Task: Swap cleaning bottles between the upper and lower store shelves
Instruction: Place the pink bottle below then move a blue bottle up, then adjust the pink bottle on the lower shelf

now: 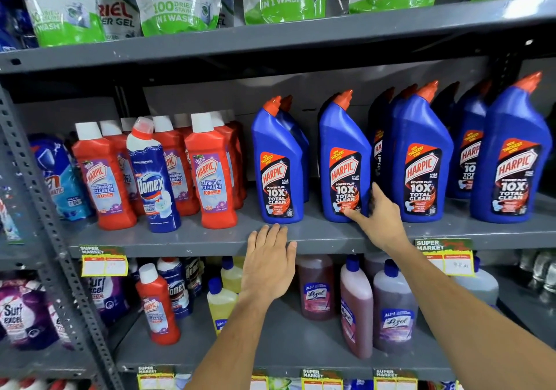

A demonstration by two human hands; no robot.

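Observation:
Blue Harpic toilet-cleaner bottles with orange caps stand along the upper shelf (pixel 316 234). My right hand (pixel 380 213) touches the lower right side of the second blue Harpic bottle (pixel 343 160), fingers spread and not wrapped round it. My left hand (pixel 269 261) lies flat and open on the shelf's front edge, just below the first blue Harpic bottle (pixel 278 164). On the same shelf to the left stand red Harpic bathroom-cleaner bottles (pixel 210 173) and one Domex bottle (pixel 153 179). The lower shelf (pixel 270 347) holds a red Harpic bottle (pixel 158 305), Domex bottles and Lizol bottles (pixel 394 308).
Ariel Power Gel pouches (pixel 177 1) fill the top shelf. A perforated grey upright (pixel 39 197) stands at the left, with detergent pouches beyond it. Yellow price tags (pixel 103 261) hang on the shelf edges. A yellow Lizol bottle (pixel 221 304) stands beside my left forearm.

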